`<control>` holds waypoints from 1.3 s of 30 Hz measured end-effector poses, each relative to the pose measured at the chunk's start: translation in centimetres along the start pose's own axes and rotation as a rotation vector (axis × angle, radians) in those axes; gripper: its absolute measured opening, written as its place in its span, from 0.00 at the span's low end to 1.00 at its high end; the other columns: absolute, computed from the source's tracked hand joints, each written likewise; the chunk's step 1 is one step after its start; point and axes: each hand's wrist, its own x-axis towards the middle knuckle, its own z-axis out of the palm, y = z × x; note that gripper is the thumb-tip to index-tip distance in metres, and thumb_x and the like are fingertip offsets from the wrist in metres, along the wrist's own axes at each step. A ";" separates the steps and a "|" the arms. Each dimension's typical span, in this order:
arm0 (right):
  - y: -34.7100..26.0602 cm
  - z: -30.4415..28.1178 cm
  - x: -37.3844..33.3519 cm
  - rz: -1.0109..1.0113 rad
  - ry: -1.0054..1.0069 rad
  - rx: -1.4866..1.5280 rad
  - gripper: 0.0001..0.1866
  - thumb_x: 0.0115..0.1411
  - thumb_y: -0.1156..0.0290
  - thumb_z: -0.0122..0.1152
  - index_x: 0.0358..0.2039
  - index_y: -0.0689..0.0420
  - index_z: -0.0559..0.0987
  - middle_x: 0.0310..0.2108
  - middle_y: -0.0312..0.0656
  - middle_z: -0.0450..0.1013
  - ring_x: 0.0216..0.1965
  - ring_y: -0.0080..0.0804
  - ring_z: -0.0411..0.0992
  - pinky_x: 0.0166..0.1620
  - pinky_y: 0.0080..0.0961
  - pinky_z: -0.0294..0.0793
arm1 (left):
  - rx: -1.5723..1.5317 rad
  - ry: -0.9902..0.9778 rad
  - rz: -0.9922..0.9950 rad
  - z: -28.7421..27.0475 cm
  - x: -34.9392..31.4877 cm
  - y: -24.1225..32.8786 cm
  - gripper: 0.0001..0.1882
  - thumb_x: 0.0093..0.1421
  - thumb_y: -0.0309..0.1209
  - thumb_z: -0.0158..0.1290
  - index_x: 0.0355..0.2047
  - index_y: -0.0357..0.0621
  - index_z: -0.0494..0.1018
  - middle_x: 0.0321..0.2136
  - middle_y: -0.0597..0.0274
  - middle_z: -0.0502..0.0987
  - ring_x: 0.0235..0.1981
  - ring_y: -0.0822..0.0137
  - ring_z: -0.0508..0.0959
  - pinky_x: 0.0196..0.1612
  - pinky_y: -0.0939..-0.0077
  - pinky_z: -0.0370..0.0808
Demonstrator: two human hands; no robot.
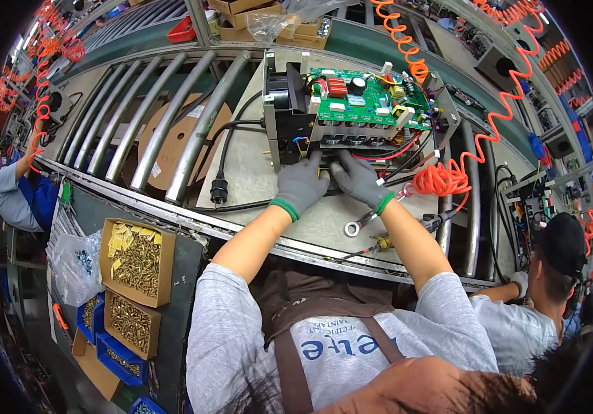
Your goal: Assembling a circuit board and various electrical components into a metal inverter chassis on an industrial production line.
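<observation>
Since the near edge of the open metal-framed electronics unit with a green circuit board [365,110] hides the ends of both grips, I can't tell if they're pinching anything. My grey-gloved, green-cuffed left hand [302,184] and matching right hand [362,182] sit side by side at that edge. Unit's at 12 o'clock from them, on the flat grey metal worktop [246,181]. Black cylindrical plug [220,191] at 9, steel ring-ended wrench [360,225] at 6, coiled orange hose [441,181] at 3.

Grey worktop [249,169]: circuit-board unit [362,103], black cable [221,162], ring-ended tool [361,222].
</observation>
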 end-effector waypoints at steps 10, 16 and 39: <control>-0.3 0.1 2.0 -0.041 0.054 -0.278 0.13 0.56 0.61 0.49 0.29 0.57 0.76 0.26 0.51 0.75 0.31 0.51 0.74 0.39 0.43 0.72 | 0.144 -0.178 0.122 -2.4 2.3 2.0 0.17 0.56 0.42 0.48 0.35 0.41 0.72 0.30 0.50 0.80 0.33 0.52 0.81 0.36 0.58 0.77; -0.4 -0.1 1.2 0.024 -0.081 -0.312 0.22 0.57 0.61 0.48 0.50 0.56 0.72 0.38 0.56 0.75 0.42 0.52 0.73 0.48 0.41 0.70 | 0.120 -0.127 0.116 -1.8 0.5 1.4 0.21 0.55 0.44 0.49 0.42 0.40 0.71 0.31 0.49 0.80 0.33 0.52 0.81 0.38 0.58 0.77; -0.8 5.6 2.7 0.182 0.630 0.242 0.20 0.54 0.56 0.58 0.29 0.63 0.79 0.26 0.53 0.76 0.33 0.52 0.74 0.38 0.43 0.71 | -0.572 0.056 -0.252 0.6 -3.8 -1.3 0.25 0.52 0.46 0.53 0.50 0.55 0.69 0.36 0.62 0.81 0.38 0.56 0.80 0.42 0.63 0.75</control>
